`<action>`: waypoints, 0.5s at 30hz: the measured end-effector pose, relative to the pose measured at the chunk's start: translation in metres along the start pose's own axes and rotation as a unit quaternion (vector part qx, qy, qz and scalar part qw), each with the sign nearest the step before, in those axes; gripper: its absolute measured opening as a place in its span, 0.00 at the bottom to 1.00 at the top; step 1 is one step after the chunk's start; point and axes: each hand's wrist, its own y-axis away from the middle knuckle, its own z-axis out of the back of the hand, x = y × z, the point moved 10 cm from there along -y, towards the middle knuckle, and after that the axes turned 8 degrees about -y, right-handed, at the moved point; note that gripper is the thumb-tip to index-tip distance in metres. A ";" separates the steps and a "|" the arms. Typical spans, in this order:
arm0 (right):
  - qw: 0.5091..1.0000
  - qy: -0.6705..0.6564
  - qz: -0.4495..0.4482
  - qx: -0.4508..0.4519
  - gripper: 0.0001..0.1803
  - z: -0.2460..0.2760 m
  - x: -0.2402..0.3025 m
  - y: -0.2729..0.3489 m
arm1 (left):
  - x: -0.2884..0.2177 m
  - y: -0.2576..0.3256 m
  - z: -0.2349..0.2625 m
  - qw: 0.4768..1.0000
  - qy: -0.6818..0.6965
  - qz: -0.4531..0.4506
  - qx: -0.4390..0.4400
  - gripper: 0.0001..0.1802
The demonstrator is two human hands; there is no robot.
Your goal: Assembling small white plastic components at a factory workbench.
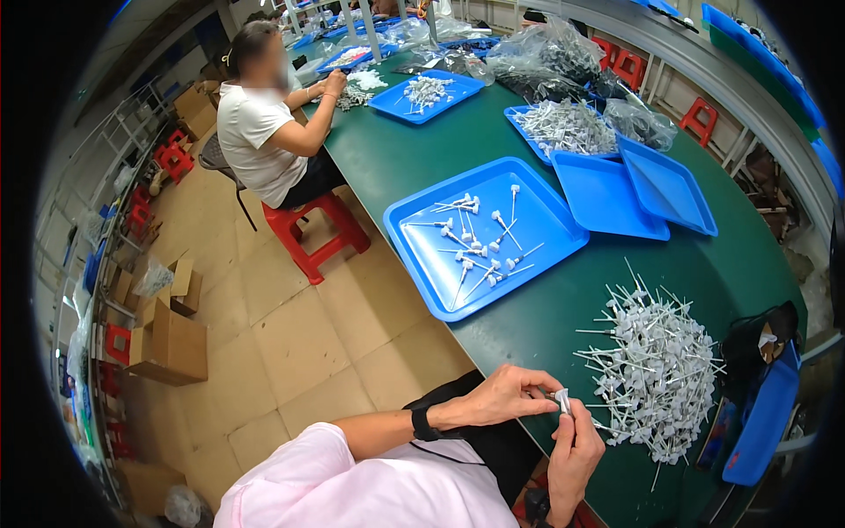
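Note:
Above the table's near edge, my left hand (510,393) and my right hand (574,449) meet, fingertips pinched around one small white plastic piece (563,399). Its white end sticks up between the fingers; the rest is hidden by them. Just right of my hands lies a big heap of thin-stemmed white-headed pieces (656,374), loose on the green table (528,348). Beyond my hands, a large blue tray (422,273) holds several such pieces, spread apart, some with grey parts near the head.
Two blue trays (607,198) overlap past the large one. Farther back are a filled blue tray (563,128) and clear plastic bags (550,57). A co-worker (264,123) sits on a red stool (315,233) at the left edge. A blue tray (764,418) and black bag (761,339) lie at right.

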 end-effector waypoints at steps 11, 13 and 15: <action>0.998 -0.048 -0.045 -0.005 0.11 -0.003 -0.001 -0.001 | 0.006 -0.004 0.001 0.995 0.094 0.035 0.016 0.12; 0.998 -0.054 -0.033 0.015 0.12 -0.006 0.001 -0.002 | 0.006 -0.002 0.003 0.994 0.103 0.030 0.010 0.12; 0.996 -0.067 -0.046 0.022 0.12 -0.006 0.000 -0.002 | 0.003 0.001 0.006 0.993 0.121 0.010 -0.007 0.11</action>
